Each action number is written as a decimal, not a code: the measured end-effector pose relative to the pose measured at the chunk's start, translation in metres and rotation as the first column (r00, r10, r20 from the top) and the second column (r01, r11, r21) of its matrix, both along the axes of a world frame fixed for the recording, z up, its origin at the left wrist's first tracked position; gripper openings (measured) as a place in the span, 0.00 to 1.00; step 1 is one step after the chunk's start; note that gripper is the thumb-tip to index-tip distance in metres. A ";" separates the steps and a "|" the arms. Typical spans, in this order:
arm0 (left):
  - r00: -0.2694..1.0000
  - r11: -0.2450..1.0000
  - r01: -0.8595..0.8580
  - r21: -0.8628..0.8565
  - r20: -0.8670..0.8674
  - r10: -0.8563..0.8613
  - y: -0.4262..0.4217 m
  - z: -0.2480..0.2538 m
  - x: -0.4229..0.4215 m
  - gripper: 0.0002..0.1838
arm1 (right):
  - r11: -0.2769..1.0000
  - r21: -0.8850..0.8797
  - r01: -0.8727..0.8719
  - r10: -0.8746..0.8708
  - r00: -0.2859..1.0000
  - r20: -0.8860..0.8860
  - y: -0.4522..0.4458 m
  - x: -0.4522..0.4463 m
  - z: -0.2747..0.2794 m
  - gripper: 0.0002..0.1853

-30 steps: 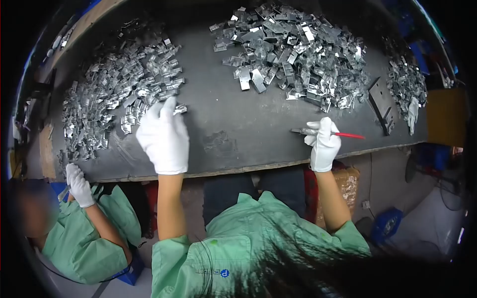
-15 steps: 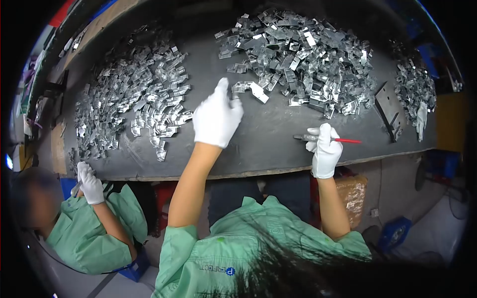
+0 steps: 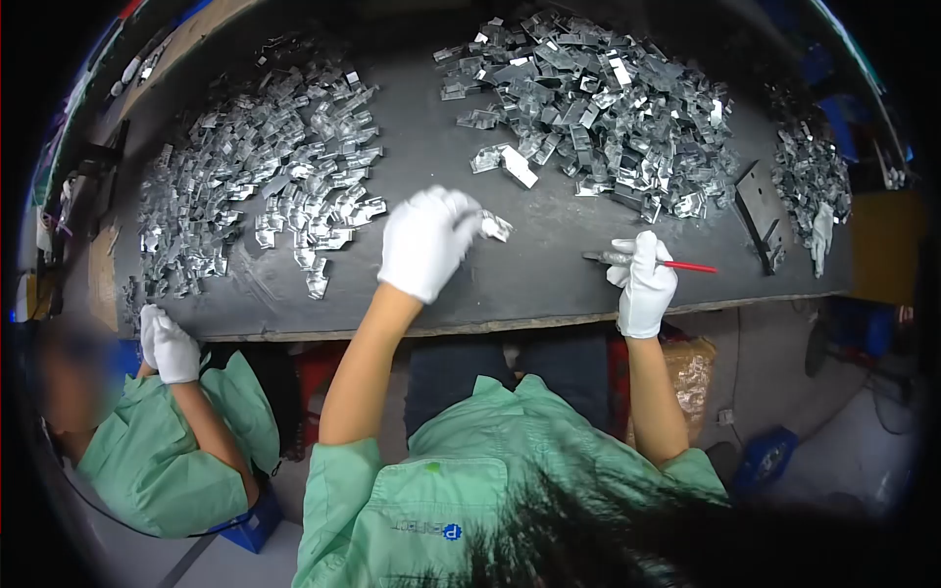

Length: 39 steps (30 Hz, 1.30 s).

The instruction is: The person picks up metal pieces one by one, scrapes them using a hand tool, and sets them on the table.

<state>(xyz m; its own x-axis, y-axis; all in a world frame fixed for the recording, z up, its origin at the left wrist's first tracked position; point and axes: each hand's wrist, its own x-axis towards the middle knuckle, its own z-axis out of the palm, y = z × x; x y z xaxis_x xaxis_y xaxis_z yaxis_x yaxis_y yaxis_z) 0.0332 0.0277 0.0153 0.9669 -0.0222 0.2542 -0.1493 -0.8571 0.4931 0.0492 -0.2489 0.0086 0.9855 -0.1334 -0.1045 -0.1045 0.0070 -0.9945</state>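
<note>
My left hand (image 3: 428, 245), in a white glove, is over the dark table with its fingers curled. A small shiny metal part (image 3: 498, 226) sticks out at its fingertips. My right hand (image 3: 647, 286), also gloved, is closed round a slim tool (image 3: 692, 266) near the table's front edge. The tool's red end points right, and its grey, flat-tipped end points left; its exact kind is unclear. Beyond my left hand lie two loose metal pieces (image 3: 518, 167), beside a large heap of bent metal parts (image 3: 608, 118).
Metal parts (image 3: 284, 176) spread over the table's left side. A dark angled metal fixture (image 3: 763, 214) stands right, before another heap (image 3: 806, 171) with a white glove (image 3: 821, 235) beside it. At far left sits a co-worker in green (image 3: 176, 451), gloved hands (image 3: 172, 348) at the table edge.
My left hand has drawn back from the loose pieces, its extended finger now curled, and a metal part shows at its fingertips. My right hand keeps the tool. The co-worker's hands have come together.
</note>
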 end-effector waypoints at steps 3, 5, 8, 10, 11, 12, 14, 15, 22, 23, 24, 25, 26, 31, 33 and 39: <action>0.985 0.985 0.169 0.037 0.042 -0.170 -0.022 0.003 -0.034 0.07 | 0.998 0.018 -0.062 0.062 0.998 -0.030 0.007 -0.009 0.009 0.17; 0.978 0.977 0.202 0.066 0.047 -0.205 -0.033 0.000 -0.042 0.10 | 0.987 0.026 -0.158 0.158 0.987 -0.004 0.018 -0.025 0.022 0.16; 0.970 0.958 0.239 0.157 0.008 -0.244 -0.032 -0.001 -0.040 0.14 | 0.922 -0.237 -0.306 0.326 0.944 0.051 0.025 -0.036 0.031 0.11; 0.967 0.960 0.245 0.135 0.040 -0.253 -0.031 -0.007 -0.040 0.16 | 0.789 -0.523 -0.323 0.491 0.843 0.220 0.027 -0.032 0.033 0.06; 0.964 0.960 0.250 0.124 0.055 -0.258 -0.031 -0.010 -0.039 0.16 | 0.718 -0.635 -0.285 0.574 0.759 0.309 0.031 -0.028 0.038 0.03; 0.963 0.959 0.256 0.125 0.052 -0.264 -0.031 -0.011 -0.039 0.16 | 0.643 -0.731 -0.227 0.657 0.654 0.375 0.034 -0.026 0.042 0.02; 0.961 0.955 0.266 0.128 0.046 -0.273 -0.031 -0.009 -0.037 0.16 | 0.495 -0.866 -0.074 0.752 0.536 0.384 0.036 -0.024 0.042 0.05; 0.958 0.954 0.277 0.115 0.046 -0.284 -0.030 -0.009 -0.036 0.16 | 0.418 -0.908 0.014 0.797 0.474 0.374 0.037 -0.023 0.043 0.07; 0.951 0.950 0.303 0.072 0.043 -0.307 -0.029 -0.010 -0.031 0.12 | 0.215 -0.974 0.065 0.845 0.488 0.219 0.053 -0.038 0.047 0.11; 0.953 0.953 0.296 0.062 0.051 -0.299 -0.030 -0.011 -0.032 0.12 | 0.176 -0.984 0.014 0.852 0.498 0.159 0.051 -0.037 0.048 0.11; 0.953 0.952 0.296 0.079 0.044 -0.300 -0.030 -0.011 -0.032 0.12 | 0.212 -0.977 -0.002 0.813 0.556 0.175 0.053 -0.033 0.050 0.08; 0.953 0.951 0.295 0.097 0.038 -0.300 -0.030 -0.010 -0.031 0.12 | 0.463 -0.841 -0.279 0.635 0.767 0.094 0.053 -0.028 0.045 0.06; 0.953 0.948 0.295 0.117 0.033 -0.301 -0.030 -0.010 -0.032 0.12 | 0.767 -0.556 -0.319 0.387 0.922 0.005 0.055 -0.022 0.042 0.11; 0.951 0.952 0.299 0.056 0.061 -0.303 -0.029 -0.011 -0.032 0.11 | 0.959 -0.187 -0.211 0.170 0.962 -0.214 0.049 -0.043 0.057 0.09; 0.950 0.951 0.303 0.061 0.059 -0.307 -0.029 -0.010 -0.031 0.11 | 0.733 -0.624 -0.270 0.446 0.883 0.142 0.046 -0.037 0.054 0.02; 0.951 0.952 0.304 0.020 0.058 -0.305 -0.028 -0.010 -0.030 0.11 | 0.364 -0.931 -0.035 0.758 0.591 0.274 0.051 -0.034 0.049 0.10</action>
